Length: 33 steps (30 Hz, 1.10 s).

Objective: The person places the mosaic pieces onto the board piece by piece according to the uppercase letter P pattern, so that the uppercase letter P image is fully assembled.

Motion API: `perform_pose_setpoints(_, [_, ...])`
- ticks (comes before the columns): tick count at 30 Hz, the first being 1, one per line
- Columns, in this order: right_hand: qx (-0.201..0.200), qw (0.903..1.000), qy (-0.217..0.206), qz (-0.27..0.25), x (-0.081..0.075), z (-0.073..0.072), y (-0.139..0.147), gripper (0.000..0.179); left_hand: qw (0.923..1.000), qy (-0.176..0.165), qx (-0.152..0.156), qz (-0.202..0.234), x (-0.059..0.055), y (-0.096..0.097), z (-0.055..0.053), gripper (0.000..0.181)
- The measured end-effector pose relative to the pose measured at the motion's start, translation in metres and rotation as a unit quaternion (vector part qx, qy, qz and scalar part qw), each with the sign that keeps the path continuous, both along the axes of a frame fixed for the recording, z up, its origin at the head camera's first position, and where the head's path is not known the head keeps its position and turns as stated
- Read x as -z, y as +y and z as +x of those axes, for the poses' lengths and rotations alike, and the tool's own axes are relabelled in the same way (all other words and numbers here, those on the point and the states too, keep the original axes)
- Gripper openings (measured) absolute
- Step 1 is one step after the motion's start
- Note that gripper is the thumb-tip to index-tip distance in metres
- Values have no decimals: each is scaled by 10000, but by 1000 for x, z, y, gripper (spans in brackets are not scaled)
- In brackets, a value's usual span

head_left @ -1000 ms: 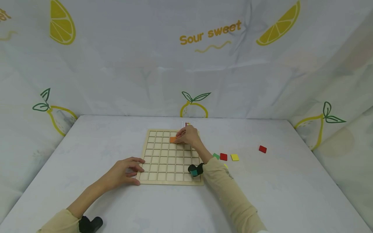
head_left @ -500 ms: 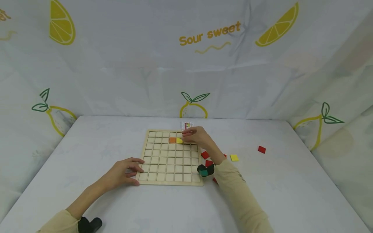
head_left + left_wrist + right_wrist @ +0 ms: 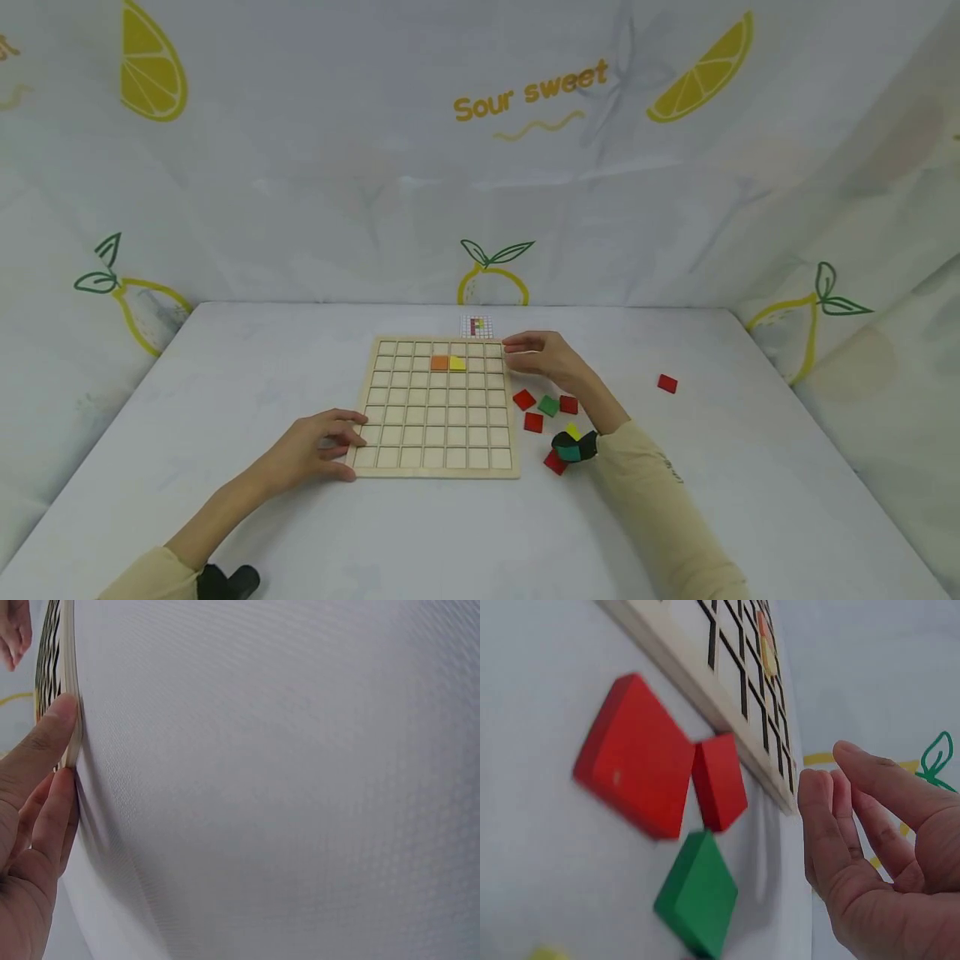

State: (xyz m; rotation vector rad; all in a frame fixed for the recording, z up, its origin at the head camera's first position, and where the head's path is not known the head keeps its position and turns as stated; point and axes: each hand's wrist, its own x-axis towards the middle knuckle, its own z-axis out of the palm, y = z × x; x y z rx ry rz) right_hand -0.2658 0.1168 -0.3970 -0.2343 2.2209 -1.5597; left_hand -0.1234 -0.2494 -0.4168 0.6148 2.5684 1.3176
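Right fingers point(image 3: 826, 840) near board point(image 3: 412, 414); black wristband point(image 3: 574, 448) hides yellow tile point(image 3: 573, 431) (partly).

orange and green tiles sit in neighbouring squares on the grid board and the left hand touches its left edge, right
Not green: the tile next to the orange tile on the grid board is a yellow tile, as the head view shows. The left hand does touch the board's left edge.
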Motion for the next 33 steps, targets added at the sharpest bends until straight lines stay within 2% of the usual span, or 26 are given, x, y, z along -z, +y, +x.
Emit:
perform_pose_setpoints(8, [-12, 9980, 301, 548, 4, 5, 50, 45, 10000, -6, -34, -41, -2, 1, 1, 31])
perform_pose_setpoints(17, [-300, 9955, 638, 633, 4, 11, 112, 50, 10000, -36, 4, -57, -2, 2, 1, 30])
perform_pose_setpoints(26, [-179, 9939, 775, 770, 1, 18, 158, 52, 10000, 4, 30, -44, -4, 1, 3, 30])
perform_pose_setpoints(33, [116, 9905, 841, 1080, -1, 19, 190, 55, 10000, 1, 21, -13, -2, 1, 2, 31])
